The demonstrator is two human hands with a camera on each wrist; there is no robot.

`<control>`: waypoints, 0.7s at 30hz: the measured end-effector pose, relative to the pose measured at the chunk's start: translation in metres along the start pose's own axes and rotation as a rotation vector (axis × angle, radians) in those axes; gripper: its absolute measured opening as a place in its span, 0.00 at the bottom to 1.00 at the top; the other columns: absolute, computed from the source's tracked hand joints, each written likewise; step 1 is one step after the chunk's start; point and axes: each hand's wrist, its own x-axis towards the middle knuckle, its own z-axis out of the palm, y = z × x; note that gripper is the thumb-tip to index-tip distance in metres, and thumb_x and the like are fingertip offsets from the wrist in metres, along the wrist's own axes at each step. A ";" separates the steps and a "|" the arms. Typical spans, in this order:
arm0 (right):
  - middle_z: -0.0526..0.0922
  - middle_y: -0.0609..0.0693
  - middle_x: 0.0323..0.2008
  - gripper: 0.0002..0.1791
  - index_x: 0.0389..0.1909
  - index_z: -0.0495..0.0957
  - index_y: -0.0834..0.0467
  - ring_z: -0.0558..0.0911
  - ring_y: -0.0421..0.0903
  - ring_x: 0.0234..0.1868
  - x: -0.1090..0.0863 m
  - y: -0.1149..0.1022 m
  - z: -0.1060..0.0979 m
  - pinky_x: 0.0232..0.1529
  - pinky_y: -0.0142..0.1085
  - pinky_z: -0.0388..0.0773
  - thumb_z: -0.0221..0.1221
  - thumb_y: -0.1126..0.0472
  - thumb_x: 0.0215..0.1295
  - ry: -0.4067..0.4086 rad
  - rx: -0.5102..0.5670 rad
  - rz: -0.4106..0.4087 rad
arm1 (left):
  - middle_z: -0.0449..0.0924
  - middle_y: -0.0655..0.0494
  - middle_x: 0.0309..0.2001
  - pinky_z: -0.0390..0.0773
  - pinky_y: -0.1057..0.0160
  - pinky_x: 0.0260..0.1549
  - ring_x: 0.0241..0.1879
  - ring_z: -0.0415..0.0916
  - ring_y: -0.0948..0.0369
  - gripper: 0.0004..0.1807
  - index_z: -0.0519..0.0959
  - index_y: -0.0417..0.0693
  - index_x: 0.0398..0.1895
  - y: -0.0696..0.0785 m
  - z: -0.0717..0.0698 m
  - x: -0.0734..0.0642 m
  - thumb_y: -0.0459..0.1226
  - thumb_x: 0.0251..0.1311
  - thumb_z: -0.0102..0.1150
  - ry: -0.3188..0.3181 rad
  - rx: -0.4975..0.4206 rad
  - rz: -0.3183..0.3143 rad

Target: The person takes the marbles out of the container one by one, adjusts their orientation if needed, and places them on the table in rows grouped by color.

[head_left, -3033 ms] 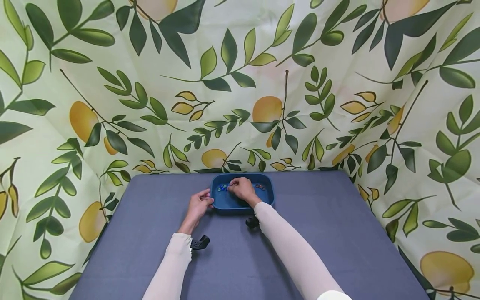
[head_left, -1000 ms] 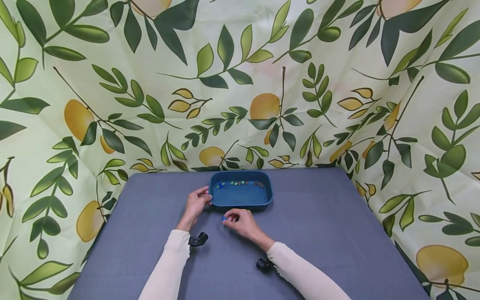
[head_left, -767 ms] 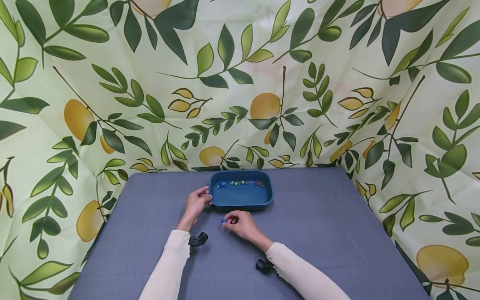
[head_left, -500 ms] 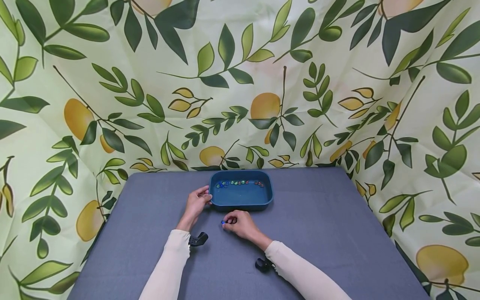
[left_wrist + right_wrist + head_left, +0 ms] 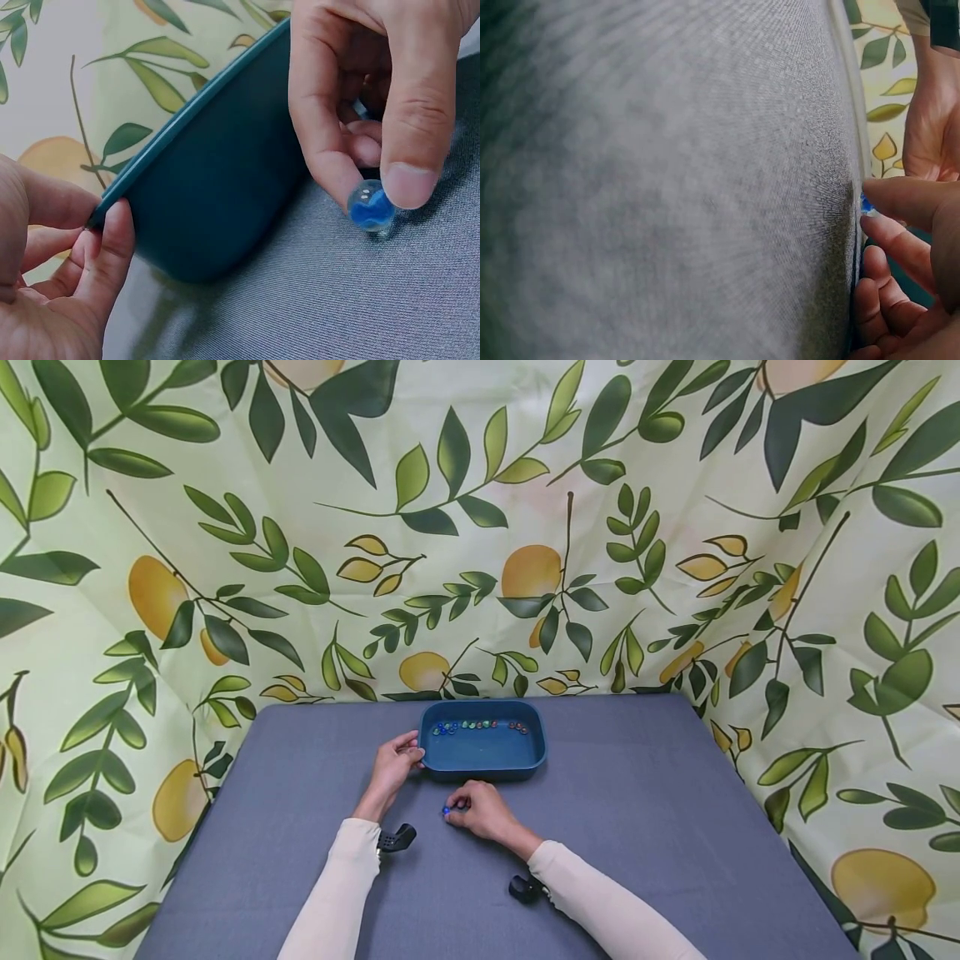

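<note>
With its thumb and fingers, my left hand (image 5: 393,772) pinches the left rim of a dark blue tray (image 5: 483,774). In the left wrist view the tray wall (image 5: 210,187) rises beside those fingertips. In front of the tray, my right hand (image 5: 486,811) holds a clear glass marble (image 5: 371,205) with a blue swirl between thumb and index finger. The marble is low over the cloth; whether it touches is unclear. Its other fingers curl toward the palm, partly hidden. In the right wrist view only a blue bit of the marble (image 5: 867,203) shows between the fingertips.
Inside the tray, along its far side, several marbles lie in groups: blue ones (image 5: 446,728) at left, green and red ones (image 5: 478,725) in the middle, reddish ones (image 5: 517,727) at right. A grey cloth (image 5: 637,827) covers the table. A leaf-patterned curtain (image 5: 480,568) stands behind.
My right hand was inside the tray three seconds ago. It has come out toward me with the blue marble, then moved slightly nearer. My left hand has stayed on the rim.
</note>
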 end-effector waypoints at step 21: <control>0.79 0.42 0.31 0.10 0.34 0.84 0.50 0.74 0.36 0.33 -0.006 -0.004 -0.007 0.37 0.28 0.71 0.72 0.54 0.52 -0.012 0.046 0.019 | 0.71 0.41 0.51 0.79 0.70 0.32 0.33 0.73 0.66 0.26 0.70 0.33 0.66 -0.001 0.000 0.001 0.26 0.63 0.55 -0.010 -0.008 -0.006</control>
